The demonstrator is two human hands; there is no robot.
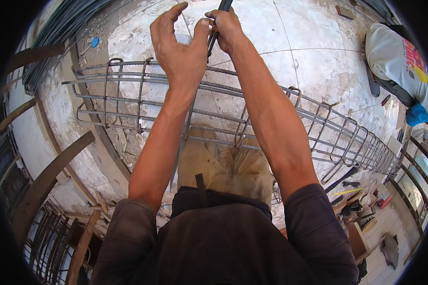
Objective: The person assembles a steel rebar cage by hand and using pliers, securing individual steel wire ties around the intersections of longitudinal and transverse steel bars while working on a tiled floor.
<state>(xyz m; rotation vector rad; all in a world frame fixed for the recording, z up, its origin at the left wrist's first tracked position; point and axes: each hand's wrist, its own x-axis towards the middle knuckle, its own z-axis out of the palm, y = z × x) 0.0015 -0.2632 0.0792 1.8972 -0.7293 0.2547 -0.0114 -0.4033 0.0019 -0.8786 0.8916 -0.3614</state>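
Black rod-like tool [225,5] is slanting past the upper edge of view, beyond a rebar cage [223,90] that is stretching beneath the forearms. The right hand [229,29] is curling firmly around the tool; the left hand [179,57] is holding nothing visible, its fingers spreading apart, its thumb hovering so near that contact cannot be told. A one-handed grip could be risking a slip, with the tool's swing knocking steel or pinching that thumb. Slim, straight and dark, the tool is running out of frame; the cage is showing ribbed grey bars, bent loops ringing them, above a stained tile floor [314,71].
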